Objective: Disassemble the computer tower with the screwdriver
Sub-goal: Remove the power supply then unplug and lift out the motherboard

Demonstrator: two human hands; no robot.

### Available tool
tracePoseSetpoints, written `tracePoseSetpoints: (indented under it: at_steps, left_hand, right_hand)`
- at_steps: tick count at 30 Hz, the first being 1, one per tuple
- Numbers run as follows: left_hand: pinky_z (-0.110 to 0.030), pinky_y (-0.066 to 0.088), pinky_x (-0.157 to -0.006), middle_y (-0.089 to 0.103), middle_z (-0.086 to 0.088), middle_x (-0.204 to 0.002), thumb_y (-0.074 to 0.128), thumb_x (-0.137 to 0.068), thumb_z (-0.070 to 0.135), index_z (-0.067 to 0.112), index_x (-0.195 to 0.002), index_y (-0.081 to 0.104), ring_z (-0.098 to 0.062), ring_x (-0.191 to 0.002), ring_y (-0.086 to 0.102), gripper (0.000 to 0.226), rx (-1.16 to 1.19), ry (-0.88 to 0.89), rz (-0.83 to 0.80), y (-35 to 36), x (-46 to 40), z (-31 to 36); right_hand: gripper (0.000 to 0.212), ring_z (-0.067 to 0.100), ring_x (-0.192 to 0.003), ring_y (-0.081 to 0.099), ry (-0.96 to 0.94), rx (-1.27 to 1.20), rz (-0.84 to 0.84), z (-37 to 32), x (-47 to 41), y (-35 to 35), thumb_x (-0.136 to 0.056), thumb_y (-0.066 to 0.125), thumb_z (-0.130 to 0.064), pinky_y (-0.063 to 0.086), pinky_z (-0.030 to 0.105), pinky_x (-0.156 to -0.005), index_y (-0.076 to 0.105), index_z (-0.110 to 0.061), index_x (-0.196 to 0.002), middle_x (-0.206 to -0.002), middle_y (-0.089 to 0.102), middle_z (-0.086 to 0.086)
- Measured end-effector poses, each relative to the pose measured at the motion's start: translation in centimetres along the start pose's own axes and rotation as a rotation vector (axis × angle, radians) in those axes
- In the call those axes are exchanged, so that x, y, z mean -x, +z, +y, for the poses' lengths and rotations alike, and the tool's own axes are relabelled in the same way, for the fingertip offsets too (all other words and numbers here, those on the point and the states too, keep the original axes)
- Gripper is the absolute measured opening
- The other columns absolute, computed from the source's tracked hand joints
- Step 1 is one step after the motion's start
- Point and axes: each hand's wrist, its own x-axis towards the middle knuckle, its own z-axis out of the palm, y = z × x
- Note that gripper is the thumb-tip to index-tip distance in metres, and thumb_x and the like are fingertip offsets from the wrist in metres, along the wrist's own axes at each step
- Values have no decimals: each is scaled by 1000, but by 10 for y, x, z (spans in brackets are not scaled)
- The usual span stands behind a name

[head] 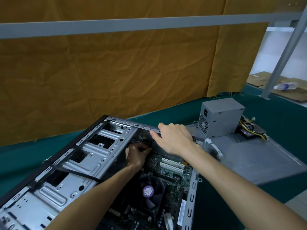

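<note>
A wide mustard-yellow cloth (116, 72) hangs as a backdrop behind a table covered in dark green fabric (274, 117). On the table lies an open computer tower (54, 176), side panel off, its silver drive cage on the left and green motherboard (171, 170) exposed inside. Just right of it lies a flat grey side panel (252, 156), and a grey power supply (221, 117) with loose cables stands on that panel. A black cooling fan (151, 191) with a purple label sits on the motherboard. The right hand (174, 138) grips the tower's far top rail, fingers curled over the edge. The left hand (137, 155) reaches deep inside, fingers curled around something dark; what it holds cannot be made out. No screwdriver is clearly visible.
</note>
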Motion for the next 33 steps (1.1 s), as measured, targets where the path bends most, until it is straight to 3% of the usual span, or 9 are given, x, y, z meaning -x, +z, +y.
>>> tracePoseSetpoints:
  at_steps: [6, 12, 17, 22, 28, 33]
  left_hand:
    - [-7, 34, -59, 67, 7, -73, 82, -82, 16, 16, -75, 76, -8, -74, 60, 9, -54, 1, 23, 2, -1, -2]
    - [-3, 38, -60, 70, 7, -73, 87, -77, 18, 18, -72, 78, -5, -70, 62, 10, -19, -20, 11, 0, -1, -2]
    - [-4, 38, -62, 72, 2, -80, 82, -82, 14, 11, -85, 81, -13, -80, 65, 4, -17, -6, 50, 3, -1, -3]
    - [-30, 54, -83, 78, -5, -89, 88, -75, 19, 11, -86, 82, -19, -85, 71, 15, 5, -65, -8, 0, -3, -1]
    - [-36, 52, -91, 79, -3, -92, 86, -78, 26, 19, -89, 82, -21, -91, 71, 14, -57, -48, 76, 3, -2, -2]
    - [-37, 54, -90, 78, -2, -88, 89, -75, 24, 17, -84, 83, -21, -89, 72, 13, -6, -83, 2, 1, -2, -1]
  right_hand:
    - [50, 23, -50, 44, -16, 6, 1, 0, -1, 0, -103, 23, -60, 31, 35, -50, 47, -18, -92, -57, 42, -3]
    - [50, 25, -51, 44, -23, 4, -1, 0, -1, 0, -103, 22, -60, 32, 35, -50, 45, -18, -92, -57, 41, -2]
    - [49, 28, -56, 48, -24, -5, 0, 1, 1, -2, -104, 23, -60, 33, 36, -53, 45, -18, -92, -58, 41, -2]
    - [48, 29, -60, 50, -22, -19, -17, -3, 1, -5, -104, 24, -58, 36, 37, -56, 45, -17, -93, -65, 48, 1]
    - [49, 29, -59, 48, -28, -10, -15, 0, 2, -5, -104, 24, -58, 35, 37, -55, 47, -16, -93, -61, 44, 0]
    - [47, 28, -57, 47, -20, -2, -13, -3, 1, -4, -104, 24, -58, 33, 36, -53, 44, -17, -93, -58, 40, -2]
